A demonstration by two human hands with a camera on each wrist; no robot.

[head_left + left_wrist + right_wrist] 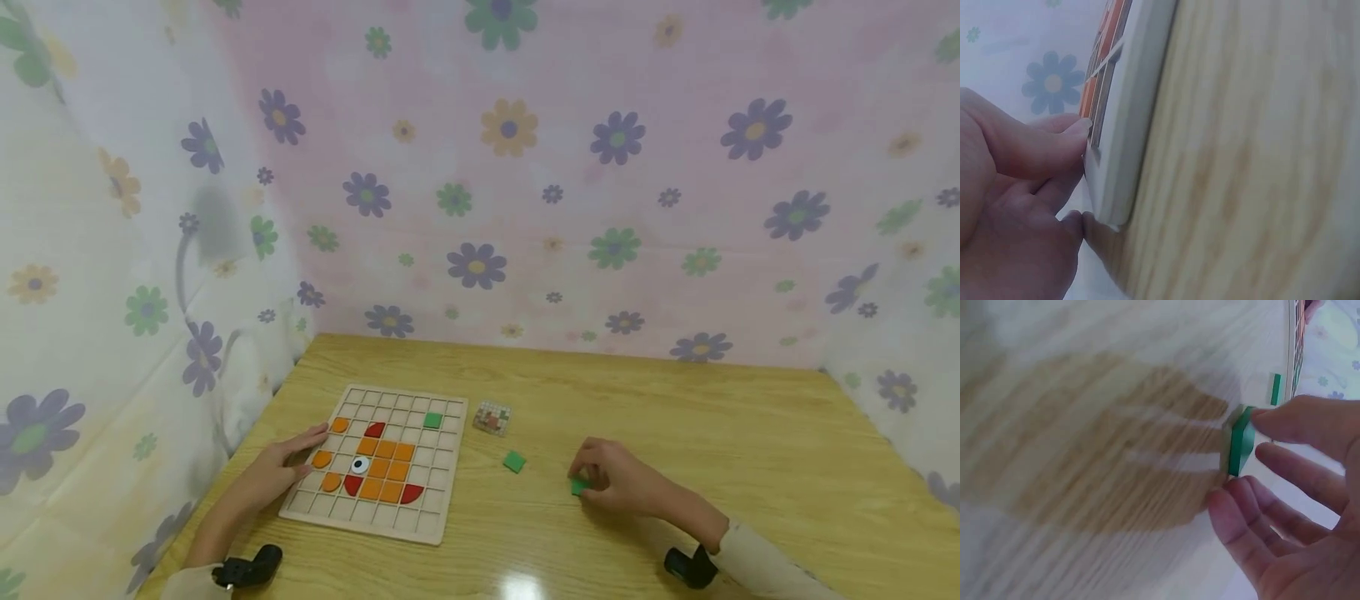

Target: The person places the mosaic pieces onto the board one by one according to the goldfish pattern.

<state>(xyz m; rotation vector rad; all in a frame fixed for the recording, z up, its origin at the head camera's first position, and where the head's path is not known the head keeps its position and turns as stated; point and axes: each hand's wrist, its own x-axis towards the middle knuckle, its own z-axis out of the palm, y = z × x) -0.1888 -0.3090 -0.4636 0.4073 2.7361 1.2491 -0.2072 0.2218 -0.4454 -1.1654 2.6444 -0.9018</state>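
My left hand (273, 471) touches the left edge of a wooden grid board (438, 517), its thumb (1054, 147) at the rim. On the board are several orange squares (386, 467), three orange round pieces (322, 459), three red quarter-round pieces (412, 494), a white eye disc (360, 466) and a green square (432, 421) toward the upper right. Out on the tabletop, my right hand (615, 479) pinches a green square tile (1241, 444) between thumb and fingers. That tile is partly hidden in the head view. A second loose green tile (514, 462) lies between hand and board.
Just right of the board lies a small patterned card (492, 418), apparently showing a gridded picture. The wood-grain table (675, 417) meets a flower-printed cloth (555, 217) at the back and sides. Glare shows near the front edge.
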